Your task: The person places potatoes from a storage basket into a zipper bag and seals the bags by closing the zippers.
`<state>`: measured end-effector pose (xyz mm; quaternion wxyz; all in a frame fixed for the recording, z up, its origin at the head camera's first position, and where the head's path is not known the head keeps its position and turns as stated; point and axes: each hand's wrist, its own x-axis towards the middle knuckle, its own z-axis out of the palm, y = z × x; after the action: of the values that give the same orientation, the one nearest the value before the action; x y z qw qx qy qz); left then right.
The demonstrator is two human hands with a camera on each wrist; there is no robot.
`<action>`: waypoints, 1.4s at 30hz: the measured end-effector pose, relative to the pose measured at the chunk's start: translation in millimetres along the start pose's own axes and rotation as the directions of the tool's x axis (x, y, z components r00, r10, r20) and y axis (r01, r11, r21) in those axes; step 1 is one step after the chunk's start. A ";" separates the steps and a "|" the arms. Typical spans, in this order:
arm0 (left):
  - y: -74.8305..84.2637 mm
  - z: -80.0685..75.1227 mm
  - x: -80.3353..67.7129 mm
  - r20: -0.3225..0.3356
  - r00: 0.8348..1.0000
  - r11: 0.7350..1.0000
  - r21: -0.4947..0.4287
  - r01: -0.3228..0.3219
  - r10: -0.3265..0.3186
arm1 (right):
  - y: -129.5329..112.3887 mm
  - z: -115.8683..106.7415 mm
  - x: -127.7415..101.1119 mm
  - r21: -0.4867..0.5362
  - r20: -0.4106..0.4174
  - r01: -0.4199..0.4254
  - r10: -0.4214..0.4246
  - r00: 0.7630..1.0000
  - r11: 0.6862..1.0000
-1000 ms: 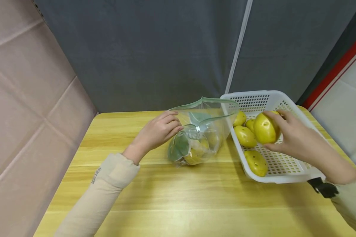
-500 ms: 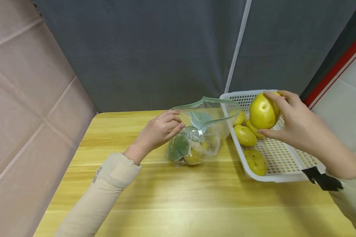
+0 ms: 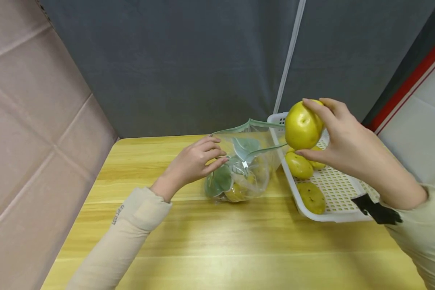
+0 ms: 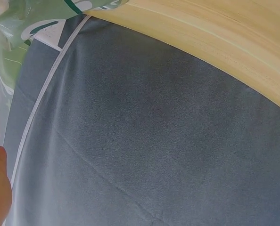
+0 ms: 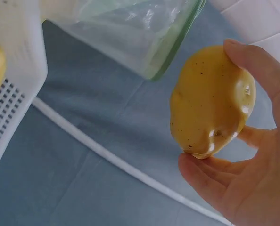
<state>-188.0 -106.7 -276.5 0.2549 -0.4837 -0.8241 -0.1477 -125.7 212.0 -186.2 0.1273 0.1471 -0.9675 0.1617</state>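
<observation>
A pale wooden table (image 3: 217,241) with yellow grain filled the lower frame, backed by a dark grey fabric curtain (image 3: 188,60) crossed by a white seam. At the table's 2 o'clock sat a white plastic basket (image 3: 342,199) with perforated walls and floor; three yellow potatoes (image 3: 299,165) lay in its near end, smooth and spotted with dark eyes. At the table's centre, just left of the basket and touching its rim, stood a clear zip-top bag (image 3: 244,161) printed with green leaf shapes, its green-edged mouth gaping upward; at least one potato showed through the crinkled film at the bottom. No writing on the bag could be read; small lettering on the beige left sleeve (image 3: 123,225) was too small to read.

The left hand (image 3: 192,163), at the bag's 9 o'clock, pinched the bag's near edge with curled fingers. The right hand (image 3: 342,139) gripped a lumpy, glossy yellow potato (image 3: 302,125) between thumb and fingertips, raised in the air above the basket's far left corner, at 2 o'clock from the bag's mouth.
</observation>
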 end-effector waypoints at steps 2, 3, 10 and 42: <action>-0.1 0.1 -0.1 0.002 1.000 1.000 0.005 -0.005 0.005 | -5.9 1.0 3.9 0.008 0.002 0.012 -0.012 1.000 1.000; -0.1 0.1 -0.2 0.003 1.000 1.000 0.007 -0.009 0.009 | -8.8 1.5 5.9 0.011 0.001 0.022 -0.022 1.000 1.000; -0.2 0.5 -1.5 0.002 0.999 0.999 0.024 -0.048 0.048 | -24.6 11.2 19.6 0.055 0.010 0.050 -0.050 0.999 0.997; -5.8 -0.7 -6.6 0.043 0.983 0.980 0.090 -0.180 0.177 | -37.6 46.5 25.7 0.095 0.195 0.213 -0.228 0.954 0.972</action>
<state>-190.2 -114.6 -279.6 0.2751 -0.5457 -0.7878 -0.0771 -146.4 155.4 -210.8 0.0391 0.2744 -0.9464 0.1657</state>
